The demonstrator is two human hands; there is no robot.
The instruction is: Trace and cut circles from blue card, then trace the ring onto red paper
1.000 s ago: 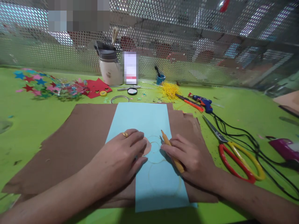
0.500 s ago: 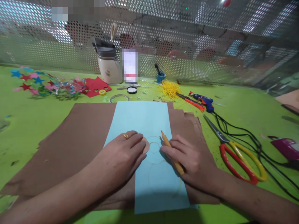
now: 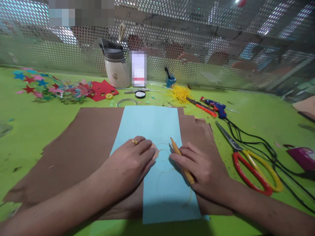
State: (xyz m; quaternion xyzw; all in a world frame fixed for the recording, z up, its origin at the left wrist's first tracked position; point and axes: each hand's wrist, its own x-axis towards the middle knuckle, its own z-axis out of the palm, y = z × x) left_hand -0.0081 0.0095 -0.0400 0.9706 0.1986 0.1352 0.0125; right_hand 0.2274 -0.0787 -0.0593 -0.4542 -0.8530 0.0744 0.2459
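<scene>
The right hand gripped an orange marker, tip toward 11 o'clock, over light-blue paper; the left hand, its hold unclear, partly covered a peach disc at the small drawn circle's 9 o'clock. The marker looked light, stiff, best held mid-barrel.

I see the blue paper flat on brown sheets, bearing thin yellow circles; the pale disc lies on it, partly covered; the orange pen slants over it, tip forward.
</scene>
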